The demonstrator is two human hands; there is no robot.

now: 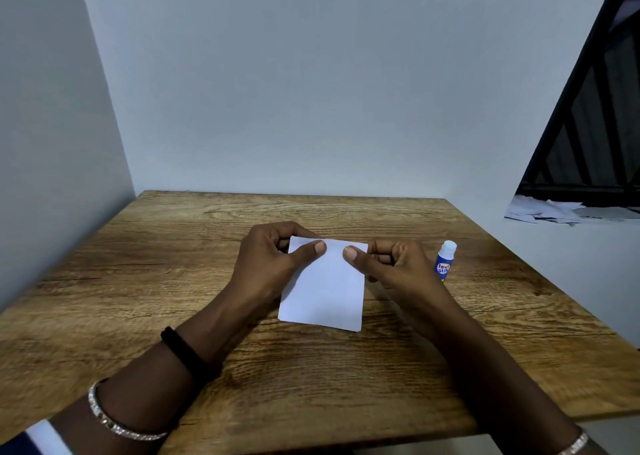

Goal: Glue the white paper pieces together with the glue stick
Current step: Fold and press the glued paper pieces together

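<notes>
Bangles on both wrists, and up ahead the left hand and right hand pinch the white paper over the desk, fingers closed on its top edge. Glue stick stands just right; best square the edges before pressing.

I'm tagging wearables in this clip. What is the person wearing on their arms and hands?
The left hand and right hand are bare, with no gloves or rings visible. The left forearm carries a black band and, nearer the elbow, a sparkly silver bangle. The right forearm shows a silver bangle at the frame's edge. No sleeves cover the forearms.
</notes>
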